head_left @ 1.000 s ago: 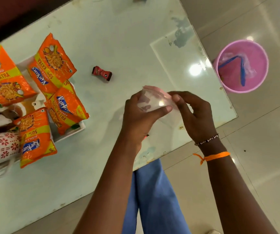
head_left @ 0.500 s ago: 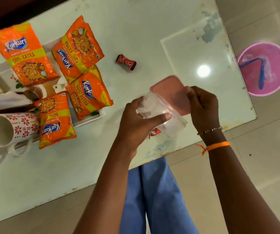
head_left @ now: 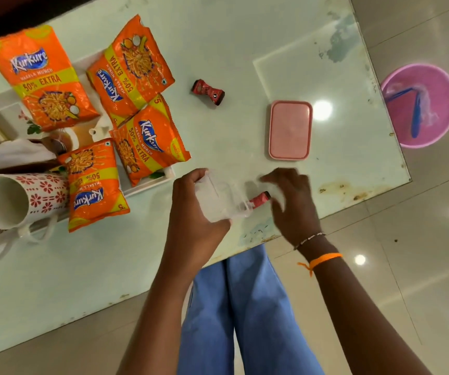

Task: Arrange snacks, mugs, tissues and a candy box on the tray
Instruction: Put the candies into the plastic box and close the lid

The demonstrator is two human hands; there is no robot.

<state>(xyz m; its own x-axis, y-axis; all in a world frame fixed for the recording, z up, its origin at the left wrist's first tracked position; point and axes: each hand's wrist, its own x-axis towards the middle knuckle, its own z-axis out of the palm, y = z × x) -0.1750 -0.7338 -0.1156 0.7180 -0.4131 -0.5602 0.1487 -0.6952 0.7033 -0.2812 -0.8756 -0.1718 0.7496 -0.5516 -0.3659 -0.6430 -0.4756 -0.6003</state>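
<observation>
Near the lower middle of the frame, a person's left hand [head_left: 193,209] grips a clear plastic candy box [head_left: 222,197], fingers wrapped around its left side and thumb under its lower edge. The box is held just above the pale green glass table [head_left: 245,36], close to the table's near edge. Half a second ago both hands were on the box and the right hand was lifting its pink lid away. That pink lid [head_left: 290,130] now lies flat on the table, right of centre and well apart from the box. The right hand [head_left: 289,201] has let go of it and hovers motion-blurred beside the box with fingers spread, grasping nothing. A red wrapped candy [head_left: 260,199] shows between the box and the right hand; whether the fingers touch it cannot be told. A second red candy [head_left: 207,92] lies alone on the table above centre, in the same spot as before.

At the left of the frame sits a white tray [head_left: 147,182]. Four orange Kurkure snack packets [head_left: 134,66] lie on it, some hanging over its rim. At the far left a white mug with red flowers [head_left: 20,200] lies on its side, mouth toward the camera. White tissues [head_left: 9,155] lie just above it.

On the tiled floor at the right stands a pink bucket [head_left: 428,87]. Blue trousers [head_left: 245,307] show below the table edge.
</observation>
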